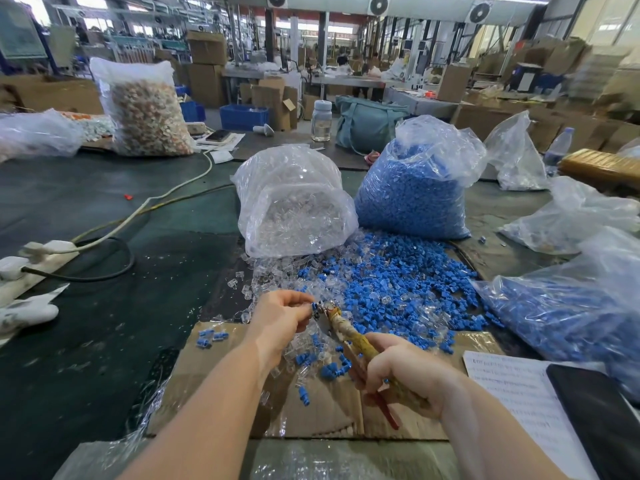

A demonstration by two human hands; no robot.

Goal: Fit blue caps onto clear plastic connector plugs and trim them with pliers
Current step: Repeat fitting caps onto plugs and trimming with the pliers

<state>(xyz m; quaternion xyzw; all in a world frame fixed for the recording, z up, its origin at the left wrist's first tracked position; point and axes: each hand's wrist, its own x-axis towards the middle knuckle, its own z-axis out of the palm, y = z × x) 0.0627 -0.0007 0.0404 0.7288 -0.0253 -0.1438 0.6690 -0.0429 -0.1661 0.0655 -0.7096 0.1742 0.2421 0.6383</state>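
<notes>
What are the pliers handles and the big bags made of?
The pliers handles look wrapped in worn yellowish tape, with red grip showing at the end. The bag of clear plugs and bag of blue caps look like thin, shiny, crinkled see-through plastic.

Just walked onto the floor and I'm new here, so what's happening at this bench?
A person is trimming a capped plug, pinched in the left hand, with pliers gripped in the right hand. Loose blue caps and clear plugs lie spilled ahead, in front of a bag of clear plugs and a bag of blue caps.
</notes>
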